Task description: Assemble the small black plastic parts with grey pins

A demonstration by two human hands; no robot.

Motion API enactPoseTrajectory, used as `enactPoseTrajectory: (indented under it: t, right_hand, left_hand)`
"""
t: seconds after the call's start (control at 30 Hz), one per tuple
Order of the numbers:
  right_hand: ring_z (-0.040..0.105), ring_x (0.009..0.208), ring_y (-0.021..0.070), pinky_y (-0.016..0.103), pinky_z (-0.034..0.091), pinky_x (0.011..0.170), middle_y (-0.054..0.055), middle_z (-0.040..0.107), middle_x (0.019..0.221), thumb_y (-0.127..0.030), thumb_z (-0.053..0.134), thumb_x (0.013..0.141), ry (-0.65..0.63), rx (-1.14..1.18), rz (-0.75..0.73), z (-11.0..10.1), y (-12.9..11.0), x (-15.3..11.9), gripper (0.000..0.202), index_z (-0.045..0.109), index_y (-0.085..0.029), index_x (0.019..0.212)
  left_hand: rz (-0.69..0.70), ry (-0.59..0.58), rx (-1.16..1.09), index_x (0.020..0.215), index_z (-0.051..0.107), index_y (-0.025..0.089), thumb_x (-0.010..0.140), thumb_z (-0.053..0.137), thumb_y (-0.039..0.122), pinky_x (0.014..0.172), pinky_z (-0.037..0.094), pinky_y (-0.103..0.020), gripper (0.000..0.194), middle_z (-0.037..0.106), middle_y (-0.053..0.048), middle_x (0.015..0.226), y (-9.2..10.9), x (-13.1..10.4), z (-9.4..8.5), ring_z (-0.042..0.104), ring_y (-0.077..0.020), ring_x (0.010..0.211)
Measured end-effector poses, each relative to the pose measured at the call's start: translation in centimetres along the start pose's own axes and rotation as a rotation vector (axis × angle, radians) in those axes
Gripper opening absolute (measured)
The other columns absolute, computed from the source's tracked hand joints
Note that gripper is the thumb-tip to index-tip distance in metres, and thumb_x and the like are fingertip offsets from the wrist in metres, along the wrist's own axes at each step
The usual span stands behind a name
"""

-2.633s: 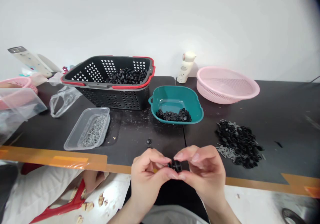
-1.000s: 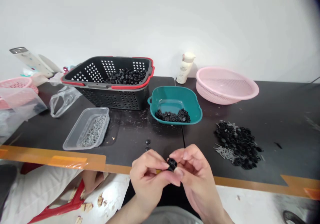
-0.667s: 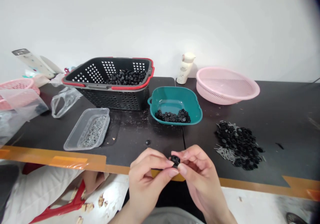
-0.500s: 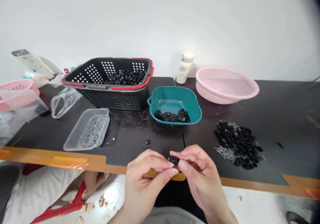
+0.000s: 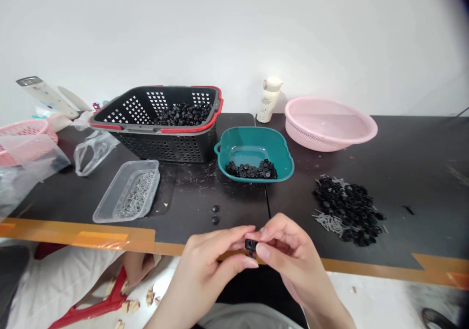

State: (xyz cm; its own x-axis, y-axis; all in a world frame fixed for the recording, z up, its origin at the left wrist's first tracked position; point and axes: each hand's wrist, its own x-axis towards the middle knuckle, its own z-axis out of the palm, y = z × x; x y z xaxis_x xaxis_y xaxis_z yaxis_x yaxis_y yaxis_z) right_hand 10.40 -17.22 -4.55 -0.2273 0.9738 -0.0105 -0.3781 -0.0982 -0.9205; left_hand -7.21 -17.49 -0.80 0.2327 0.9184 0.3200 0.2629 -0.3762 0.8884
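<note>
A small black plastic part (image 5: 251,244) with a round hole is held between both hands at the table's front edge. My right hand (image 5: 291,253) pinches it from the right with thumb and fingers. My left hand (image 5: 212,258) is closed around its left side, index finger above and thumb below, against a narrower black piece under it. Two small black round caps (image 5: 215,220) lie on the table just beyond my left hand. A teal basin (image 5: 284,165) farther back holds several black ring-like pieces (image 5: 252,170).
A clear tray (image 5: 106,211) of metal pins stands left, before a black basket (image 5: 168,145) of black parts. Right lies a pile of black caps and pins (image 5: 348,211). Behind are a pink colander (image 5: 322,143) and a cream bottle (image 5: 269,99). Another person's arm (image 5: 137,270) shows lower left.
Both hands have drawn slightly nearer with the black part, which has turned. My left fingers have spread above and below it. The second cap on the table now shows fully.
</note>
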Motion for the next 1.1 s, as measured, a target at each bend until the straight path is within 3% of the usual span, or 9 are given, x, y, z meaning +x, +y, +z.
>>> enactPoseTrajectory:
  t: [0.27,0.47,0.7,0.87,1.1]
  right_hand:
    - [0.074,0.076,0.0145,0.020,0.055,0.068,0.001,0.079,0.076,-0.027,0.082,0.076,0.030,0.079,0.142,0.4,-0.3,0.1,0.014,0.069,-0.022,0.074]
    - [0.070,0.067,0.0133,0.021,0.054,0.062,0.000,0.075,0.070,-0.028,0.084,0.074,0.068,0.047,0.110,0.5,0.1,0.2,0.016,0.069,-0.022,0.074]
    - [0.064,0.061,0.0075,0.015,0.049,0.059,-0.003,0.073,0.069,-0.027,0.085,0.073,0.052,0.030,0.110,0.1,0.4,0.1,0.016,0.070,-0.022,0.072]
    - [0.067,0.067,0.0085,0.015,0.049,0.062,-0.002,0.076,0.073,-0.027,0.085,0.073,0.027,0.021,0.147,0.0,0.3,0.0,0.015,0.070,-0.022,0.072]
    - [0.068,0.071,0.0114,0.019,0.049,0.065,-0.002,0.074,0.073,-0.030,0.082,0.076,0.040,-0.017,0.156,0.1,0.7,-0.3,0.016,0.069,-0.022,0.073]
  left_hand:
    - [0.057,-0.032,0.056,0.114,0.072,0.027,0.080,0.074,0.015,0.073,0.060,-0.022,0.036,0.080,-0.005,0.096,-1.3,-0.8,0.2,0.077,-0.0206,0.081]
    - [0.004,-0.045,0.112,0.107,0.067,0.024,0.088,0.066,0.023,0.071,0.056,-0.022,0.019,0.076,-0.004,0.090,-2.1,-1.2,0.4,0.073,-0.0178,0.078]
    - [-0.044,-0.271,0.187,0.115,0.062,0.025,0.097,0.051,0.021,0.080,0.051,-0.021,0.021,0.076,-0.002,0.105,-1.4,-1.1,0.2,0.072,-0.0157,0.089]
    - [-0.033,-0.357,0.295,0.107,0.061,0.022,0.100,0.049,0.026,0.071,0.049,-0.020,0.015,0.076,0.001,0.094,-0.8,-0.7,-0.4,0.071,-0.0149,0.080]
    - [0.118,-0.293,0.371,0.087,0.060,0.021,0.103,0.039,0.035,0.063,0.047,-0.022,0.029,0.075,0.000,0.081,-1.4,-0.5,-0.4,0.070,-0.0146,0.068]
